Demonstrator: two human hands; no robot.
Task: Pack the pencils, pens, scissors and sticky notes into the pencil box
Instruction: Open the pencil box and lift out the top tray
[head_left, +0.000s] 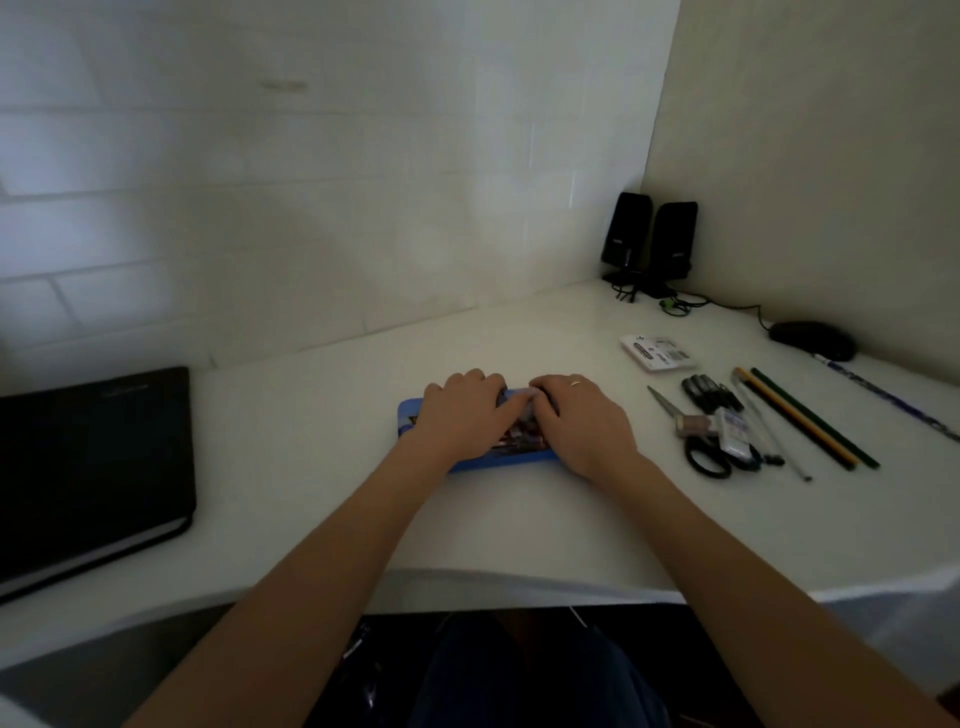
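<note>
A blue pencil box (410, 415) with a picture on its lid lies flat on the white desk (519, 519), lid closed. My left hand (462, 410) and my right hand (582, 421) both rest on top of it, fingers curled over its far edge. To the right lie black-handled scissors (696, 447), several dark pens (709, 395), two pencils (800, 421), a clear pen (763, 431) and a packet of sticky notes (657, 352).
A closed black laptop (88, 467) sits at the left. Two black speakers (649, 239) stand in the back corner with cables. A black mouse (813, 340) and a blue patterned pencil (893, 400) lie at the far right. Walls close off the back and right.
</note>
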